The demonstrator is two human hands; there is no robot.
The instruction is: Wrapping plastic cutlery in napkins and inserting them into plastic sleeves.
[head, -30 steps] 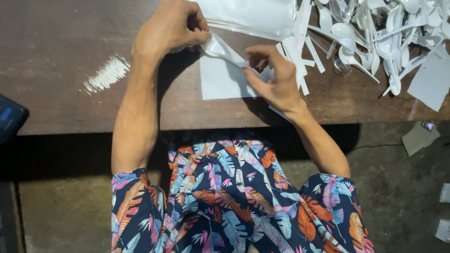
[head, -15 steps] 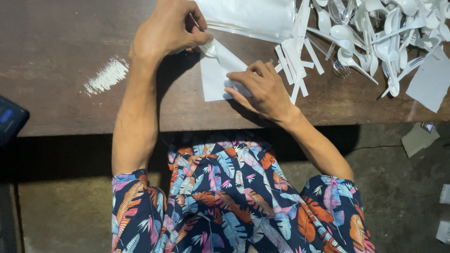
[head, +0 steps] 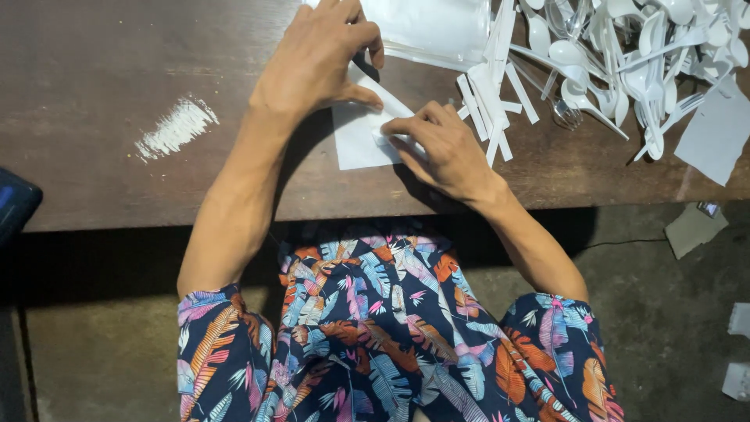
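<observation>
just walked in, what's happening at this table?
A person seated at a dark wooden table is working a white paper sheet with both bare hands. The left hand presses on the sheet's upper part, while the right hand pins its right edge with the fingertips. A heap of white plastic spoons and a bunch of narrow white strips lie to the right, with a clear plastic bag above the sheet.
</observation>
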